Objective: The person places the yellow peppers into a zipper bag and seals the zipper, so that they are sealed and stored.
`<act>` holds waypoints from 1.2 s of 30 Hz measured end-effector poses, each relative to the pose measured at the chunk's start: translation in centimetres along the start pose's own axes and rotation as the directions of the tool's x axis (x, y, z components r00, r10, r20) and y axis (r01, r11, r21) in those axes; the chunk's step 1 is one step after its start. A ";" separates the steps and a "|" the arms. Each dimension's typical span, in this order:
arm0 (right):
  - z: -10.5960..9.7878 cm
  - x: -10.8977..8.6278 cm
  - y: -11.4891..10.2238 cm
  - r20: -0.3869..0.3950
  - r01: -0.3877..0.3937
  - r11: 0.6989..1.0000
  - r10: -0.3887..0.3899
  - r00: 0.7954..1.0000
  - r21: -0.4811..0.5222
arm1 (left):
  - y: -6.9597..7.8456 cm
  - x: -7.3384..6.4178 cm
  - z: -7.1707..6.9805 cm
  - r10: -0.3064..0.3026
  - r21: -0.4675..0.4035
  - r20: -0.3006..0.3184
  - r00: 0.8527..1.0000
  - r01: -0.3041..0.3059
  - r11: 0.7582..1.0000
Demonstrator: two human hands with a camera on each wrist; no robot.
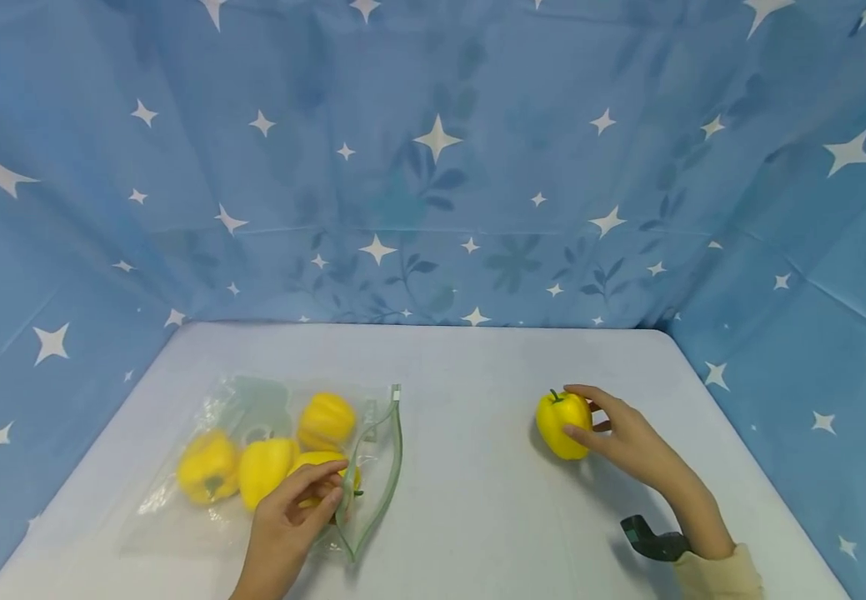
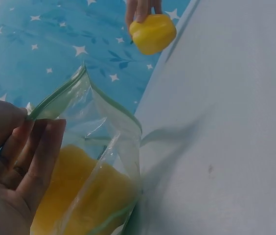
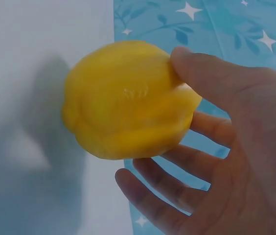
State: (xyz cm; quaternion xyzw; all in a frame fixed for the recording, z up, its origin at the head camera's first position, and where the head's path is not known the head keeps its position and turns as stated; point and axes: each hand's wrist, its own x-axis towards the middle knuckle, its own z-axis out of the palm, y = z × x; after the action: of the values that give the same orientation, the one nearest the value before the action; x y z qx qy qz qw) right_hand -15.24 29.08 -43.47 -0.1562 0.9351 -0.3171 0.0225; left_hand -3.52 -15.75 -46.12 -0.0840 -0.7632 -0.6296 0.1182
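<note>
My right hand (image 1: 631,446) grips a yellow bell pepper (image 1: 562,425) by its right side, thumb and fingers around it, green stem up, over the right half of the table. In the right wrist view the same pepper (image 3: 128,100) fills the middle. My left hand (image 1: 290,517) pinches the green-edged mouth of a clear zip bag (image 1: 391,475), which stands partly open. Several yellow peppers (image 1: 207,468) lie inside the bag on the left. In the left wrist view, the fingers and thumb hold the bag's green rim (image 2: 55,100), with yellow peppers (image 2: 84,191) below, seen through the plastic.
The white table (image 1: 470,500) carries the bag at left. Blue curtains (image 1: 433,183) with white stars stand behind and at both sides. A black strap device (image 1: 653,540) sits on my right wrist by a beige sleeve (image 1: 721,575).
</note>
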 end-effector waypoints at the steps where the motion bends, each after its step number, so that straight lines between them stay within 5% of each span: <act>1: 0.1 0.0 -0.1 0.002 0.001 1.000 -0.001 1.000 0.010 | 0.1 0.0 0.1 -0.011 0.014 -0.008 1.000 0.011 1.000; 8: 0.7 0.2 -0.6 0.022 0.036 0.994 -0.038 0.999 0.100 | 0.9 -0.3 0.8 -0.097 0.071 -0.082 0.992 0.103 0.992; 14: 1.8 0.3 -1.1 0.070 0.048 0.975 -0.065 0.995 0.219 | 0.9 -0.8 1.2 -0.114 0.078 -0.108 0.988 0.123 0.989; 36: 5.3 0.4 -3.3 0.240 0.011 0.875 -0.145 0.960 0.484 | 0.9 -0.6 1.5 -0.076 0.080 -0.096 0.992 0.084 0.993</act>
State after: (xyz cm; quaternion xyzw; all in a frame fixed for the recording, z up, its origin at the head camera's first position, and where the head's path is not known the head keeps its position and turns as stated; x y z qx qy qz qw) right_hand -13.99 23.41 -45.69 -0.2251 0.8088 -0.5147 0.1741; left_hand -2.81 -14.11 -45.76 -0.0191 -0.7854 -0.6046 0.1316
